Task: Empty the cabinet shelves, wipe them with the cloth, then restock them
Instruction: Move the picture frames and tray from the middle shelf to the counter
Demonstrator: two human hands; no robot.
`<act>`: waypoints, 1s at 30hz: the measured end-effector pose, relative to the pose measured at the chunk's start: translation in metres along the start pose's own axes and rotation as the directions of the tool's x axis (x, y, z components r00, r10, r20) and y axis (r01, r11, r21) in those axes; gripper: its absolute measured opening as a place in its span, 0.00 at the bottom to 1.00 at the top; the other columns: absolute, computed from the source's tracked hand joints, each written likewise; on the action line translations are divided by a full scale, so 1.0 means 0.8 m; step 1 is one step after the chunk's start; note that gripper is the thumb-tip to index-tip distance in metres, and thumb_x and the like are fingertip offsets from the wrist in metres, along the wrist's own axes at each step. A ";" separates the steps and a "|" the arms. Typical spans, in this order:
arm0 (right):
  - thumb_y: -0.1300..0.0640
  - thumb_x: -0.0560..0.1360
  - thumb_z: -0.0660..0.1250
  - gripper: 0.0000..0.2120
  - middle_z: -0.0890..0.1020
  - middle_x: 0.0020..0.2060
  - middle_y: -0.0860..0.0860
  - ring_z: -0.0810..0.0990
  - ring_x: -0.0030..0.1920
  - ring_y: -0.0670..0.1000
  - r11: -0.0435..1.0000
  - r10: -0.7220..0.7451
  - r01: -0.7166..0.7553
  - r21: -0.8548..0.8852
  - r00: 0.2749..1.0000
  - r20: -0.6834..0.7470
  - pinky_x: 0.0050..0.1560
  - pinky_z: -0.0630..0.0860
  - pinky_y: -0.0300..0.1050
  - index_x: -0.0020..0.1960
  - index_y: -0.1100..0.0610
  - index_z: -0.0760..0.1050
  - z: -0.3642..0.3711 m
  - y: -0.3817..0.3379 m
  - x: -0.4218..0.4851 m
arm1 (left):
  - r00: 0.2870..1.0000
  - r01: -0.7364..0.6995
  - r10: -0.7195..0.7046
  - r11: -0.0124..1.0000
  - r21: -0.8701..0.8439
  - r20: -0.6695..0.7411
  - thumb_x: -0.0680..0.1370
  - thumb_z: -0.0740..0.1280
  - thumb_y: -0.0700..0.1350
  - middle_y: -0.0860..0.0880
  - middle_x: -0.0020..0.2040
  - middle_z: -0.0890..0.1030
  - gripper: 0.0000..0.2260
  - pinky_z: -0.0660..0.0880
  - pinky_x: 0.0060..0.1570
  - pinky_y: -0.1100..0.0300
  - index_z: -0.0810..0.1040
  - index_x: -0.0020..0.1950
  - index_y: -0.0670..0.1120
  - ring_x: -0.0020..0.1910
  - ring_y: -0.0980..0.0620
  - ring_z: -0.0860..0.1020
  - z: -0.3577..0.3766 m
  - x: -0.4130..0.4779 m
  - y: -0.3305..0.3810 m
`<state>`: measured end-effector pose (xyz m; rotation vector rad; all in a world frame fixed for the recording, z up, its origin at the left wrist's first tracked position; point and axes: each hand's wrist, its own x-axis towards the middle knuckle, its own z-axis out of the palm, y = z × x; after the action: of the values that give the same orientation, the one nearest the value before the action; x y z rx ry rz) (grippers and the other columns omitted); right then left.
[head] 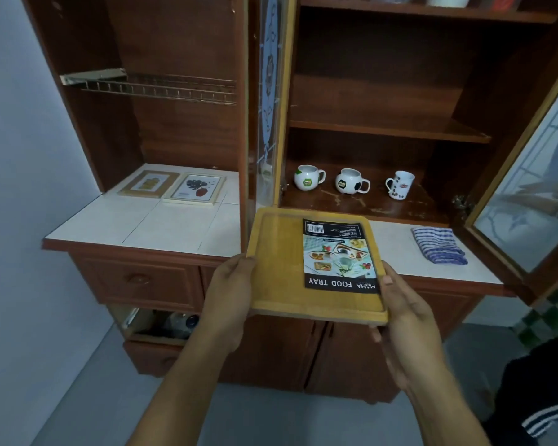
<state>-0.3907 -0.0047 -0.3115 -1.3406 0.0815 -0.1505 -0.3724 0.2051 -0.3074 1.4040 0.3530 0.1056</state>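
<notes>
A yellow wooden food tray (pixel 277 262) with a printed label hangs level in front of the cabinet, above the counter edge. My left hand (pixel 229 291) grips its left side and my right hand (pixel 400 317) grips its near right corner. On the lowest shelf (pixel 377 204) of the open right compartment stand three mugs: a green-and-white mug (pixel 308 177), a football-patterned mug (pixel 351 181) and a tall white mug (pixel 400 185). The shelf above (pixel 384 128) is bare. A folded blue-and-white striped cloth (pixel 438 245) lies on the white counter to the right.
Two framed pictures (pixel 171 188) lie flat on the tiled counter (pixel 136 226) in the left bay, under a wire rack (pixel 155 86). Glass doors stand open at the centre (pixel 269 91) and right (pixel 529 201). A lower left drawer (pixel 155 323) is partly open.
</notes>
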 end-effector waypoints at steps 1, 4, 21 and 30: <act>0.54 0.82 0.58 0.16 0.81 0.39 0.55 0.67 0.27 0.47 1.000 -0.001 0.001 0.003 1.000 0.003 0.20 0.64 0.39 0.69 0.51 0.73 0.008 0.003 -0.005 | 1.000 -0.003 0.003 1.000 -0.003 0.001 0.82 0.59 0.50 0.49 0.55 0.84 0.13 0.77 0.57 0.45 0.81 0.58 0.50 0.55 0.48 0.81 -0.010 0.000 0.000; 0.55 0.82 0.58 0.17 0.81 0.39 0.55 0.67 0.26 0.46 1.000 -0.013 0.013 0.024 1.000 0.000 0.20 0.63 0.39 0.69 0.52 0.74 0.039 0.013 -0.021 | 1.000 -0.014 0.014 1.000 0.006 -0.010 0.82 0.59 0.49 0.47 0.52 0.84 0.13 0.78 0.43 0.55 0.82 0.56 0.48 0.48 0.49 0.82 -0.045 -0.002 0.004; 0.55 0.82 0.58 0.16 0.81 0.38 0.55 0.68 0.25 0.46 0.998 0.017 -0.019 0.055 0.999 0.032 0.20 0.65 0.39 0.68 0.51 0.74 0.219 0.070 -0.074 | 0.999 0.028 -0.026 0.998 0.047 -0.048 0.82 0.59 0.50 0.49 0.53 0.83 0.12 0.79 0.54 0.46 0.80 0.58 0.49 0.52 0.48 0.82 -0.236 0.019 0.034; 0.54 0.83 0.58 0.16 0.81 0.37 0.57 0.67 0.24 0.48 1.000 0.006 -0.005 -0.014 0.999 0.053 0.20 0.66 0.41 0.68 0.48 0.74 0.250 0.085 -0.045 | 0.995 0.028 -0.025 0.999 0.032 -0.092 0.83 0.59 0.49 0.48 0.50 0.83 0.11 0.79 0.55 0.46 0.81 0.52 0.50 0.51 0.48 0.82 -0.255 0.053 0.037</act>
<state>-0.3928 0.2080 -0.3330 -1.3569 0.0412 -0.1094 -0.3905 0.4151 -0.3116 1.4293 0.4516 0.1432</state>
